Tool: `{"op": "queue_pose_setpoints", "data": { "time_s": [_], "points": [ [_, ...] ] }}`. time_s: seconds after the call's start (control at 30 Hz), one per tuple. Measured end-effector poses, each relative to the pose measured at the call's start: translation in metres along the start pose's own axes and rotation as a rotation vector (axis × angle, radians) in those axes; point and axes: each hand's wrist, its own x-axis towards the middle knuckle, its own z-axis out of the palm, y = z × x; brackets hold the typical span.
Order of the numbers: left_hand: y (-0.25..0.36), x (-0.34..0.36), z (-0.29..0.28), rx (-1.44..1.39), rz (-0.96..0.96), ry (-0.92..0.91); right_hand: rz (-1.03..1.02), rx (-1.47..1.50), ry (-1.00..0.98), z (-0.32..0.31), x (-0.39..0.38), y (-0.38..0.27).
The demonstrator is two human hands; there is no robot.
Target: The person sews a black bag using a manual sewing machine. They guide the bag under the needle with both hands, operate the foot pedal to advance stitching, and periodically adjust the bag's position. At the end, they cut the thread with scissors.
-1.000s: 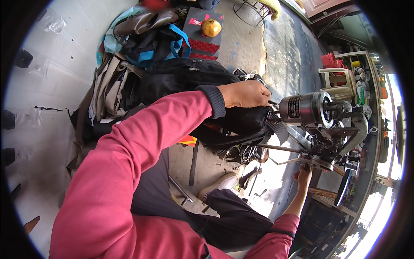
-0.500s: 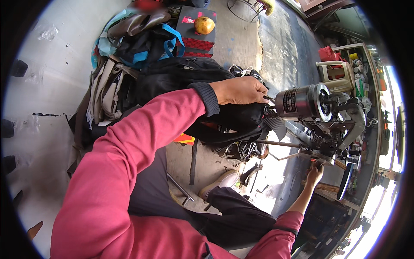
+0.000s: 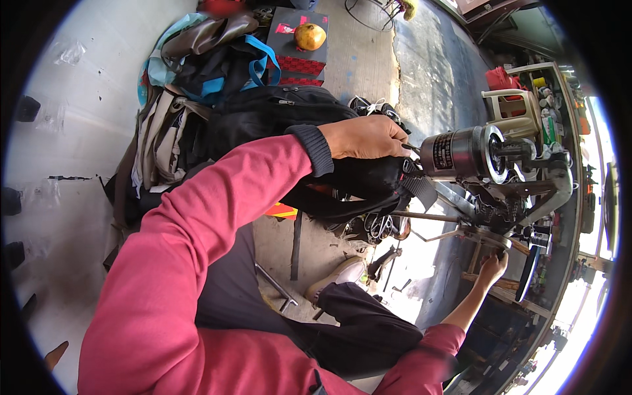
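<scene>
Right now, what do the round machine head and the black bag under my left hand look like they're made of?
Machine head: metal by the look, a grey cylinder with dull shine and bright highlights. Black bag: seemingly woven synthetic fabric, matte, soft folds, webbing strap. Left hand rests on it.

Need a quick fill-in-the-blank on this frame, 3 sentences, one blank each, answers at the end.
1. The left hand rests on a black ____ pressed against the machine.
2. The round fruit on the dark box is coloured ____.
3. The right hand reaches up to the machine from ____ it.

Missing words: backpack; orange; below
</scene>
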Motion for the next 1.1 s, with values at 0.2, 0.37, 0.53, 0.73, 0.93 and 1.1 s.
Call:
{"op": "queue_pose_setpoints", "data": {
  "time_s": [0.2,0.37,0.53,0.73,0.93,1.1],
  "points": [
    [0.001,-0.002,-0.001,0.001,0.015,-0.012,0.21,-0.122,-0.526,0.055,-0.035,0.032],
    [-0.001,-0.002,-0.001,0.008,-0.005,-0.004,0.015,-0.052,-0.597,0.041,-0.073,-0.041],
    [0.0,-0.005,0.001,-0.054,-0.007,-0.01,-0.131,0.044,-0.082,-0.004,-0.031,-0.044],
    [0.002,-0.01,0.001,-0.016,-0.031,0.026,0.089,-0.048,-0.167,0.023,-0.002,0.036],
    [-0.001,-0.011,0.007,-0.063,-0.038,0.068,0.125,-0.142,-0.681,0.065,-0.063,0.003],
    [0.0,-0.014,0.006,-0.015,-0.048,0.074,-0.1,0.039,-0.512,0.026,-0.072,-0.052]
  ]
}}
